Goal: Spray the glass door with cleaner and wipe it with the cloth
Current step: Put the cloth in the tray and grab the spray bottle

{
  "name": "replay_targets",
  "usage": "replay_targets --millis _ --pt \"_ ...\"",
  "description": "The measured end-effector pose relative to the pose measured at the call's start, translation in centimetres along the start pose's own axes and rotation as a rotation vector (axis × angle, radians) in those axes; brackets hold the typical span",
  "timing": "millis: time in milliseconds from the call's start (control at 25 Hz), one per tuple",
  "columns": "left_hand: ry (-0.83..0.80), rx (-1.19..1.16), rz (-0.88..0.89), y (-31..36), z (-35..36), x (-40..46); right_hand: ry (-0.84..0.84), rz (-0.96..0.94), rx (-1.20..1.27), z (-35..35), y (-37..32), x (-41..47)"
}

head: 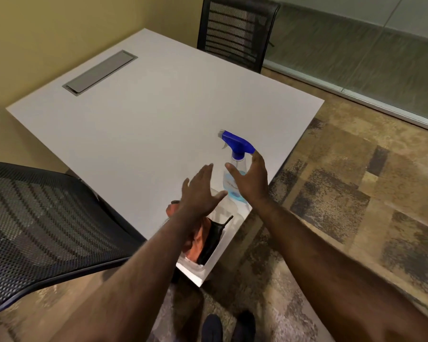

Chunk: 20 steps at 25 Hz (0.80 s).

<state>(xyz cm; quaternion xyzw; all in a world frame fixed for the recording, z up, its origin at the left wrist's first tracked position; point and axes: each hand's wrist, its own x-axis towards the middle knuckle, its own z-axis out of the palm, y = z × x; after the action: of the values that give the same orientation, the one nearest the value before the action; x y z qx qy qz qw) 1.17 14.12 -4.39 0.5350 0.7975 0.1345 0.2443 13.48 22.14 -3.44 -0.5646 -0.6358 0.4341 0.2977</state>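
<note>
A clear spray bottle (232, 178) with a blue trigger head and blue liquid stands near the white table's near corner. My right hand (251, 178) is spread open just to the right of the bottle, fingers around it without a grip. My left hand (199, 191) hovers open to the bottle's left, above an orange and black cloth (203, 239) lying on the table corner. My left forearm hides part of the cloth. A glass wall (356, 53) runs along the upper right.
The white table (139, 124) has a grey cable hatch (100, 71) at its far left. One black mesh chair (235, 33) stands behind the table, another (40, 225) at the near left. Patterned carpet (344, 193) covers the floor to the right. My shoes (227, 327) show below.
</note>
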Motion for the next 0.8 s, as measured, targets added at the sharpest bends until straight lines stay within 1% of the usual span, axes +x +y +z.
replay_targets --millis 80,160,320,440,600,720,800 --pt "-0.058 0.006 -0.002 2.1 0.3 1.0 -0.04 0.011 0.018 -0.4 -0.8 0.3" --pt "-0.04 -0.025 0.006 3.5 0.6 1.2 -0.043 0.013 0.007 -0.3 -1.0 -0.2" --pt "0.049 -0.093 0.024 4.8 0.7 1.9 -0.01 0.007 -0.02 -0.9 -1.4 -0.6" --pt "0.114 -0.117 0.076 5.1 0.6 1.4 0.019 -0.04 -0.017 -1.8 -2.3 -1.4" --pt "0.23 -0.174 0.15 5.6 -1.8 -0.4 0.041 -0.146 -0.03 -3.5 -5.0 -3.1" --pt "0.354 -0.171 0.232 5.4 -4.5 -2.6 0.052 -0.245 -0.052 -4.2 -7.7 -4.9" --pt "0.42 -0.168 0.247 5.1 -5.9 -4.3 0.046 -0.297 -0.043 -4.2 -9.0 -5.9"
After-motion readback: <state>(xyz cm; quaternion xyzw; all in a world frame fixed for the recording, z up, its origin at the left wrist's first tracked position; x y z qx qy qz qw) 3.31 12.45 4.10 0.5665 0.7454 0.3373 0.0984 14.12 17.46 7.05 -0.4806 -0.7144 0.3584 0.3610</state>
